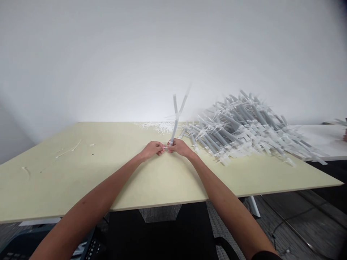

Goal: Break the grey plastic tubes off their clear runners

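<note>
My right hand (178,147) is closed around the lower end of a grey forked tube (175,126) with a white tie at its fork. The tube stands upright, and its two upper arms spread apart, slightly blurred. Close against it on the left, my left hand (153,149) pinches a small white cable tie (165,147) at the tube's lower end. Fingers hide most of that tie, so how it is fastened cannot be seen. Both hands are just above the tabletop, with fingertips nearly touching.
A big heap of grey tubes (238,119) with ties and translucent ends covers the right of the pale yellow table (89,187). Behind my hands lies a pile of white cable ties (164,127). Loose ties (69,150) lie at left. A dark crate (92,247) stands below.
</note>
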Action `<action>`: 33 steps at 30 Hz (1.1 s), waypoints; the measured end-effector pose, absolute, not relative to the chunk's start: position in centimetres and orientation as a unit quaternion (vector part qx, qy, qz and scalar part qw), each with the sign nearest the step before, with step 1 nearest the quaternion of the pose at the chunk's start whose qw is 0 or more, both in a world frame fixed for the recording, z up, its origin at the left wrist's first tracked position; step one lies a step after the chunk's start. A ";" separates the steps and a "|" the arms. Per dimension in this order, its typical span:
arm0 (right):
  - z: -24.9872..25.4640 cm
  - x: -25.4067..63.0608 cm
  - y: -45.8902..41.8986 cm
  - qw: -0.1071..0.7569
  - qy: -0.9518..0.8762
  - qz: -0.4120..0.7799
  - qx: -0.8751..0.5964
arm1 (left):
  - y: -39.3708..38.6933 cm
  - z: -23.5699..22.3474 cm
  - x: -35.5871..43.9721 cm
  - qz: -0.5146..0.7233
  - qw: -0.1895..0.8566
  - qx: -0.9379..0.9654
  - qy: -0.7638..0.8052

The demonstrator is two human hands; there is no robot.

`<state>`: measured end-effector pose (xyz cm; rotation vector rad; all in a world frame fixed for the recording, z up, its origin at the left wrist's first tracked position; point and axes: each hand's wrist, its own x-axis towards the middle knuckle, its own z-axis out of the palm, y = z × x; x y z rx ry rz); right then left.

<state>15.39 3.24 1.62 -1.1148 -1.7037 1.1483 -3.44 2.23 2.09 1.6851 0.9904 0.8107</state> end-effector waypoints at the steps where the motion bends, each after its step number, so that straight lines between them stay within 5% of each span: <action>1: 1.7 15.4 3.2 0.391 -0.672 0.449 -0.441 | 2.2 2.1 -3.4 0.336 0.494 0.693 0.404; 16: 1.7 15.2 3.1 0.390 -0.666 0.441 -0.457 | 1.8 2.4 -3.4 0.340 0.528 0.671 0.395; 33: 1.0 15.1 3.6 0.405 -0.665 0.459 -0.428 | 1.9 2.2 -3.0 0.345 0.424 0.711 0.442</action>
